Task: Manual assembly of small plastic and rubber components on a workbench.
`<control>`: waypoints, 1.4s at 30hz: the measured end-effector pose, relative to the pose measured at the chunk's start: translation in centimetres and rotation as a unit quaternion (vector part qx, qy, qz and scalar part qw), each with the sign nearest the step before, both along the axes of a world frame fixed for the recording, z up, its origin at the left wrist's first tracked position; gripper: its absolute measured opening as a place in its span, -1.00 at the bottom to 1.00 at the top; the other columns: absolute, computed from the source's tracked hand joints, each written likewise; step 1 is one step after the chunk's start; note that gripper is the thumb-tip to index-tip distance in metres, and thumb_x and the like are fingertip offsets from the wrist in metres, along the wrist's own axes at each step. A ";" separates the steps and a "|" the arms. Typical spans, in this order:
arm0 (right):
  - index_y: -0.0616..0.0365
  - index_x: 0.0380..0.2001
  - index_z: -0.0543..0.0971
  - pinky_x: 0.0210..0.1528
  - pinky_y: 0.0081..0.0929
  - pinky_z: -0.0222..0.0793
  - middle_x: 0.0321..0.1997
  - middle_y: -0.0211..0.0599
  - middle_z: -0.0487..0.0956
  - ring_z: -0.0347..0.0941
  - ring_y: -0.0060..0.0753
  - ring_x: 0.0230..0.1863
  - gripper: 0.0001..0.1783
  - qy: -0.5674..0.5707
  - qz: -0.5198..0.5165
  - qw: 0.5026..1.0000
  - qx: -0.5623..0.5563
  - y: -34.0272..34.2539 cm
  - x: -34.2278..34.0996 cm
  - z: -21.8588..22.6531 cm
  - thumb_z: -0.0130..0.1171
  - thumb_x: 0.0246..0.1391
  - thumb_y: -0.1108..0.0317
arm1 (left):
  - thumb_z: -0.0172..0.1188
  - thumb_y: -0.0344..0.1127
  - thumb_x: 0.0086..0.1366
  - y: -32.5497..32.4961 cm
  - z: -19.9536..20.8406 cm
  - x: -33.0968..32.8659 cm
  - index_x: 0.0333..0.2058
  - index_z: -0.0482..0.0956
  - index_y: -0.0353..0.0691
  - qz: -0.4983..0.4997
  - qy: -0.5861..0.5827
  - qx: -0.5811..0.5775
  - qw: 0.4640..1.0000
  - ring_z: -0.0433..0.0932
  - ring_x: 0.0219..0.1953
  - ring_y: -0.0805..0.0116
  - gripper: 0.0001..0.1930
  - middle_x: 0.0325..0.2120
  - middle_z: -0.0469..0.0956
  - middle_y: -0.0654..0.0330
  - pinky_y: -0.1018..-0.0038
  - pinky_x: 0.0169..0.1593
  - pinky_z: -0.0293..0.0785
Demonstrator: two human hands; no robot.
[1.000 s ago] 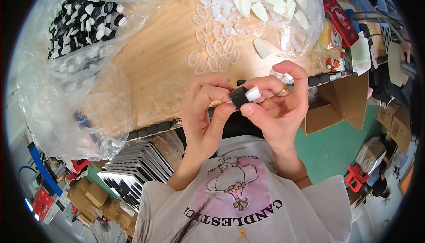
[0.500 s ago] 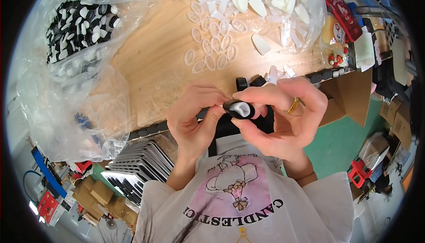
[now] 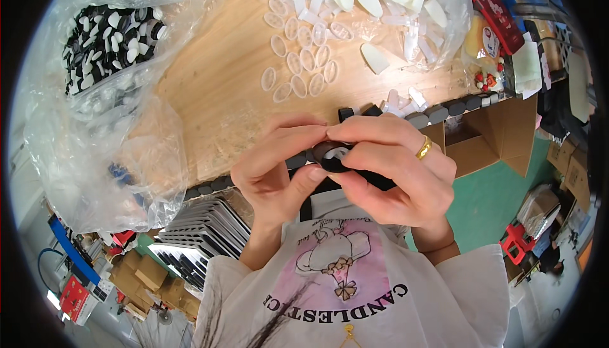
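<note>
Pinching a small black cap [image 3: 324, 161] at the centre of the frame, the left hand [image 3: 269, 169] holds its side between thumb and fingers; the right hand [image 3: 399, 169] closes on the other side, a fingertip by the white insert [image 3: 335, 152]. The cap looks light, stiff and perhaps slippery, best gripped by its outer wall, leaving the mouth free.

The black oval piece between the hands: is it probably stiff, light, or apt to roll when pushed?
The black oval piece seems stiff: its visible rim shows no dent between the left hand and right hand. It is probably light, since a pinch alone seems to support it. If pushed, it may rock or roll, because its side looks rounded.
</note>
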State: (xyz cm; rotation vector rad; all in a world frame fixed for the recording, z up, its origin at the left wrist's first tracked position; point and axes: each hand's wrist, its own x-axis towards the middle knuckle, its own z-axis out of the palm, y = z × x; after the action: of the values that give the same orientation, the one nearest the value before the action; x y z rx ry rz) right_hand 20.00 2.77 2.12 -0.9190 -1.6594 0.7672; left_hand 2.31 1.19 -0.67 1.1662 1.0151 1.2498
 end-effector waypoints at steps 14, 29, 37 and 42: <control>0.25 -0.37 0.67 -0.31 -0.48 0.40 -0.03 0.04 0.55 0.48 -0.25 -0.23 -0.69 -0.027 -0.022 0.999 -0.034 0.0 -0.4 0.3 0.34 -0.34 0.60 | 0.49 -0.20 0.00 -0.3 -0.7 -0.2 -0.30 0.69 -0.36 0.094 0.127 0.130 0.979 0.58 -0.21 0.03 -0.63 -0.36 0.70 0.06 0.24 -0.06 0.49; 0.25 -0.37 0.69 -0.16 -0.41 0.41 -0.02 0.03 0.54 0.49 -0.20 -0.13 -0.73 -0.015 0.031 0.996 -0.085 -0.1 -0.8 0.5 0.37 -0.30 0.56 | 0.49 -0.23 0.00 -0.7 -0.8 -0.8 -0.29 0.70 -0.34 0.103 0.153 0.154 0.971 0.57 -0.20 0.05 -0.65 -0.35 0.71 0.09 0.26 -0.07 0.50; 0.30 -0.46 0.67 -0.27 -0.42 0.43 -0.17 -0.02 0.61 0.53 -0.19 -0.30 -0.79 0.009 0.033 0.999 -0.022 0.0 -1.2 -0.5 0.31 -0.32 0.63 | 0.49 -0.20 -0.01 -0.8 -0.4 -0.6 -0.30 0.71 -0.34 0.088 0.095 0.089 0.988 0.57 -0.18 0.06 -0.64 -0.36 0.70 0.10 0.23 -0.04 0.48; 0.33 -0.51 0.64 -0.28 -0.38 0.45 -0.24 0.00 0.63 0.53 -0.15 -0.32 -0.82 0.021 0.007 1.000 0.013 -0.1 -0.8 -0.7 0.26 -0.35 0.63 | 0.48 -0.34 -0.05 -0.5 -0.8 -0.8 -0.31 0.71 -0.34 0.084 0.162 0.139 0.973 0.58 -0.18 0.03 -0.70 -0.33 0.69 0.08 0.24 -0.06 0.50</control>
State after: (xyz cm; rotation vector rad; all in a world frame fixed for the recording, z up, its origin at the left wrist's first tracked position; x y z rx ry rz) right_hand 19.22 2.72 1.45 -0.8682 -1.6370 0.7693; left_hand 1.52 0.72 -1.49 1.5661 1.2258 1.3952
